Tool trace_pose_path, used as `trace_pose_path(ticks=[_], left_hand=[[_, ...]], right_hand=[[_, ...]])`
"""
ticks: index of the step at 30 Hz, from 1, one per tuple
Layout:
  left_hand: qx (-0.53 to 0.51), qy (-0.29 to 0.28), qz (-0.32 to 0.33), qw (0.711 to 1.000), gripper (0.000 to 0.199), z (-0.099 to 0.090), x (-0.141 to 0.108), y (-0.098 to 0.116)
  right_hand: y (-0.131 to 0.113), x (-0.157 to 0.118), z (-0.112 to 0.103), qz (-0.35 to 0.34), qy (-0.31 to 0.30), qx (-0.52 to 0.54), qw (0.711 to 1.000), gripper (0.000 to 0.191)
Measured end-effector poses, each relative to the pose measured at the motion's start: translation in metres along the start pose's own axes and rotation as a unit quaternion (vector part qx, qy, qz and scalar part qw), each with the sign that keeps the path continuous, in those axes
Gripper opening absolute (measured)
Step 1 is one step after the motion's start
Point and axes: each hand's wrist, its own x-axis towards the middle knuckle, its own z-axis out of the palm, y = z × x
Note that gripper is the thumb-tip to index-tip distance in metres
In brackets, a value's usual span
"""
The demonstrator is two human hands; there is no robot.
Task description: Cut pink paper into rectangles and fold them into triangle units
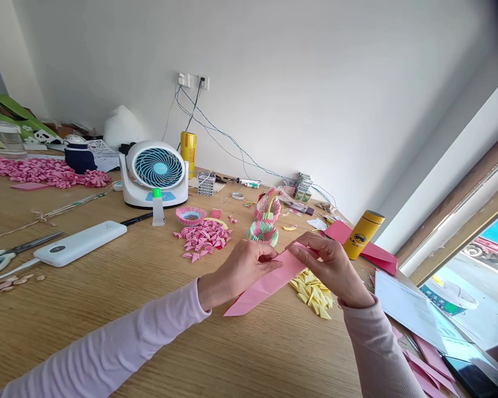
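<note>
A folded strip of pink paper (269,284) slants above the table, gripped by both hands along its upper edge. My left hand (243,271) pinches it near the middle, thumb in front. Further right, my right hand (330,265) pinches the upper end, its thumb pressed on the paper. Behind the right hand lies a pile of folded yellow paper pieces (313,293). Beyond the left hand is a heap of folded pink paper pieces (205,237). Small baskets built of folded paper, one green and pink (263,232), one mostly pink (269,207), stand past the hands.
A white desk fan (157,171) and a green-capped bottle (157,209) stand at the back left. Scissors (12,255) and a white power strip-like device (82,244) lie left. A yellow canister (366,235), white sheets (409,309) and pink paper strips (429,365) are on the right.
</note>
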Motion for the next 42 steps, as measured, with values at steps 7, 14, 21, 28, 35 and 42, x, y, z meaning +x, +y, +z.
trace_pose_path(ticks=[7,14,21,28,35,42], left_hand=[[-0.006,-0.019,0.004,1.0,0.023,-0.002,-0.002,0.007],[0.013,0.027,0.066,0.997,0.056,-0.021,-0.001,0.009],[-0.047,0.032,0.058,0.997,0.024,-0.043,-0.009,0.01],[-0.014,0.055,0.037,0.998,0.014,-0.043,-0.059,-0.04],[0.029,-0.114,-0.009,0.993,0.046,-0.043,-0.094,-0.069],[-0.108,-0.086,-0.147,0.979,0.051,-0.043,-0.1,-0.067]], right_hand=[[-0.006,-0.003,0.0,0.026,0.1,-0.052,0.993,0.03],[0.007,-0.006,-0.016,0.021,0.363,-0.058,0.93,0.029],[0.021,-0.009,-0.017,-0.025,0.543,0.016,0.839,0.025],[0.044,-0.088,0.026,0.1,0.326,0.012,0.94,0.017],[0.062,-0.114,0.025,0.224,-0.018,0.103,0.969,0.038],[0.053,-0.102,0.047,0.316,-0.005,0.3,0.9,0.061]])
